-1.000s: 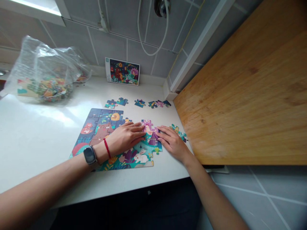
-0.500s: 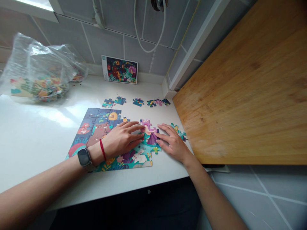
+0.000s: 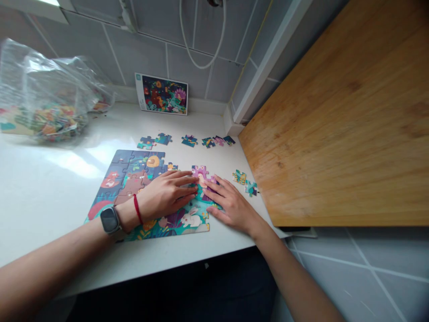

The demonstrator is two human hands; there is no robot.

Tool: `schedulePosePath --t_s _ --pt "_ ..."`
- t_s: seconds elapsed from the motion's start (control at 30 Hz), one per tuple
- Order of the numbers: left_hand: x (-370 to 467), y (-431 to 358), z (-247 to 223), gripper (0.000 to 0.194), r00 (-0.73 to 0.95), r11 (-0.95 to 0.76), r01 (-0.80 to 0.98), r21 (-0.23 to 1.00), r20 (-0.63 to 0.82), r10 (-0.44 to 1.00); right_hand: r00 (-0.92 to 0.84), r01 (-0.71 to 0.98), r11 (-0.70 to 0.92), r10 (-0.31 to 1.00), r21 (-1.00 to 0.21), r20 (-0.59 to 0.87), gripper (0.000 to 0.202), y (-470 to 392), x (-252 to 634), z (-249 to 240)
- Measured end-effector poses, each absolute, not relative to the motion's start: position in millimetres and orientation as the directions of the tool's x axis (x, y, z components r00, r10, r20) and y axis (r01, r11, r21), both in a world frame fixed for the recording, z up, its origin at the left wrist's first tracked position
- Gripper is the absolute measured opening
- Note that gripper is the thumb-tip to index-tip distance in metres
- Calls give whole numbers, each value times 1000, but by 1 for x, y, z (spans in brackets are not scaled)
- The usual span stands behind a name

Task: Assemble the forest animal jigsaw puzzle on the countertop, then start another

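A colourful jigsaw puzzle (image 3: 134, 176), partly joined, lies flat on the white table (image 3: 40, 188). My left hand (image 3: 169, 192), with a watch and a red string at the wrist, rests palm down on its middle, fingers spread and pointing right. My right hand (image 3: 228, 201) lies over the puzzle's right edge, its fingers stretched out on the purple and teal pieces (image 3: 201, 175). The fingertips of both hands are close together there. Part of the puzzle is hidden beneath my hands. Neither hand grips a piece.
Several loose pieces (image 3: 189, 140) lie behind the puzzle, and two more (image 3: 239, 176) lie to its right. A picture card (image 3: 162, 95) leans on the tiled wall. At the left is a clear plastic bag (image 3: 56, 103) of pieces. A wooden panel (image 3: 335, 134) borders the right side.
My right hand has moved left, further onto the puzzle's right edge, and its fingers now cover more of the purple pieces. My left hand stays nearly in place. The view has shifted slightly.
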State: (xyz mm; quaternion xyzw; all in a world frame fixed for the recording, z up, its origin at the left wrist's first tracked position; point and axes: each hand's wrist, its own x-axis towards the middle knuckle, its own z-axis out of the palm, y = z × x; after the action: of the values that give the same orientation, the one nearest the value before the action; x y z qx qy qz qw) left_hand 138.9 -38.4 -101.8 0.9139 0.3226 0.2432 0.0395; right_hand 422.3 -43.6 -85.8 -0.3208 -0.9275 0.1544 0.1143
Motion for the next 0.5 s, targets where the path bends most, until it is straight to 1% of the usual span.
schedulePosePath --t_s 0.13,0.27,0.37,0.5 --pt "140 -38 -100 28 666 -779 572 255 409 623 -760 565 731 641 -382 102 51 -44 422 -86" --pt "140 -39 -99 29 673 -778 573 257 394 626 -758 539 730 638 -420 135 55 -42 423 -85" --pt "140 -40 -99 27 658 -773 573 272 409 632 -708 510 717 663 -475 241 52 -41 425 -87" --pt "138 -40 -99 28 599 -741 602 298 444 666 -497 542 642 765 -542 410 41 -39 429 -88"
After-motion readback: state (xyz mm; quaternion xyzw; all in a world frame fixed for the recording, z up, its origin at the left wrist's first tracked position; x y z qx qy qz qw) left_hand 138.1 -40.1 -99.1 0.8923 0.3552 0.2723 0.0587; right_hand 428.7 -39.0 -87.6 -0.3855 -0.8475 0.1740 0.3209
